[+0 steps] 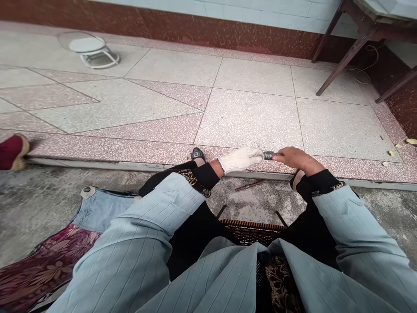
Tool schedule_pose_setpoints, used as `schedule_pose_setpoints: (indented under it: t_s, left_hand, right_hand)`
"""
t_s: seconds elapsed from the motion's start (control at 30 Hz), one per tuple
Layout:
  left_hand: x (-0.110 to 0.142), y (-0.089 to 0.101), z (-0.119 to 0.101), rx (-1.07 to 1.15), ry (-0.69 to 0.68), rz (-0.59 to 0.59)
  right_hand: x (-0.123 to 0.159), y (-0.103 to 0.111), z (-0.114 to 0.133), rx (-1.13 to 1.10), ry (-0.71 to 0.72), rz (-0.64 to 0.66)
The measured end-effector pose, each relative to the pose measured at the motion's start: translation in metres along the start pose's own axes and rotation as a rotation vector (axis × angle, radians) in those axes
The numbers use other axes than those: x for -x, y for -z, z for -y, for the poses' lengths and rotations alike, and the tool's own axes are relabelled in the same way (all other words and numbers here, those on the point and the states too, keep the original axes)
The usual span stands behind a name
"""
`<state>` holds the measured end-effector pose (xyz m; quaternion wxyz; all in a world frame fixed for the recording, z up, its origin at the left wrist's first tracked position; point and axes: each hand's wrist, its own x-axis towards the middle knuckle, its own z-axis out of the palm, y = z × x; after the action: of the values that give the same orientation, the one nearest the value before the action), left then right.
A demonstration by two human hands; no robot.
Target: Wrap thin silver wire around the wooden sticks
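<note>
"So, where is the grey rod [268, 155]?"

"It's right between the two grips, out in front of the person, near the edge of the step [146, 150]."

"Which way does it lie?"

"Sideways. Its long way goes from left to right, so one end points at each grip."

"What about the left grip [243, 160]?"

"It has a white glove [237, 160] on. Its fingers look closed around the left end, and they hide the tip."

"And the right grip [295, 158]?"

"That one is bare. Its thumb and fingers hold the right end."

"So which is nearer?"

"Neither, I think. Both touch it, and only a short grey bit shows in the gap."

"Anything below?"

"A thin stick [250, 185] lies on the ground [48, 195], between the person's feet. Nobody is touching it."
</note>
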<state>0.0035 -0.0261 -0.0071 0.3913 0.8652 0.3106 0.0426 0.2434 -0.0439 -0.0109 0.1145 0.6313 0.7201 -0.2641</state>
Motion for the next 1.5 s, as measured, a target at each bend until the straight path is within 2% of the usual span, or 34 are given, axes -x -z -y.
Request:
schedule_pose_setpoints:
  t_s: [0.17, 0.3, 0.4, 0.53, 0.6, 0.7, 0.8, 0.83, 0.9, 1.0, 1.07, 1.17, 1.23, 1.3, 1.37, 1.43, 1.5]
  left_hand:
    - [-0.002, -0.011, -0.001, 0.040, -0.035, 0.013]
    - [-0.002, -0.016, 0.001, 0.119, 0.023, 0.047]
    - [-0.001, -0.018, 0.003, 0.169, 0.008, 0.078]
    - [-0.002, -0.019, 0.012, 0.190, -0.011, 0.150]
    - [-0.003, -0.019, 0.017, 0.172, -0.030, 0.169]
    - [-0.005, -0.015, 0.021, 0.023, -0.081, 0.154]
    - [-0.006, -0.006, 0.018, -0.162, -0.042, 0.087]
    - [-0.005, -0.003, 0.016, -0.189, -0.020, 0.061]
    - [-0.003, 0.003, 0.011, -0.209, -0.008, 0.035]
    - [0.000, 0.006, 0.006, -0.208, -0.014, 0.037]
    - [0.000, 0.002, 0.005, -0.167, 0.008, 0.041]
    - [-0.001, -0.008, 0.006, 0.010, 0.043, 0.065]
    - [-0.001, -0.015, 0.005, 0.178, 0.036, 0.110]
    - [0.000, -0.021, 0.003, 0.311, 0.010, 0.169]
    - [0.000, -0.025, 0.002, 0.353, -0.021, 0.202]
    - [-0.001, -0.027, 0.004, 0.327, -0.036, 0.210]
    - [-0.003, -0.029, 0.010, 0.266, -0.047, 0.196]
  right_hand:
    - [-0.004, -0.005, -0.004, -0.194, 0.027, -0.161]
    - [-0.001, -0.008, -0.005, -0.515, 0.105, -0.120]
    - [0.006, -0.010, -0.004, -0.773, 0.259, -0.019]
    - [0.022, -0.006, -0.003, -0.959, 0.458, 0.138]
    - [0.029, -0.001, -0.003, -0.944, 0.546, 0.269]
    - [0.035, 0.002, -0.002, -0.792, 0.641, 0.528]
    - [0.032, -0.002, -0.001, -0.640, 0.611, 0.664]
    - [0.029, -0.005, -0.001, -0.581, 0.579, 0.658]
    - [0.022, -0.009, -0.002, -0.416, 0.477, 0.567]
    - [0.011, -0.011, -0.005, -0.120, 0.232, 0.348]
    - [0.004, -0.008, -0.009, -0.019, 0.080, 0.188]
    - [-0.001, -0.001, -0.015, -0.079, -0.051, -0.078]
    - [0.000, 0.001, -0.016, -0.215, -0.068, -0.197]
    - [0.004, 0.002, -0.014, -0.421, -0.015, -0.197]
    - [0.010, 0.002, -0.009, -0.662, 0.111, -0.126]
    - [0.018, 0.003, -0.006, -0.838, 0.274, -0.023]
    - [0.025, 0.006, -0.005, -0.872, 0.417, 0.146]
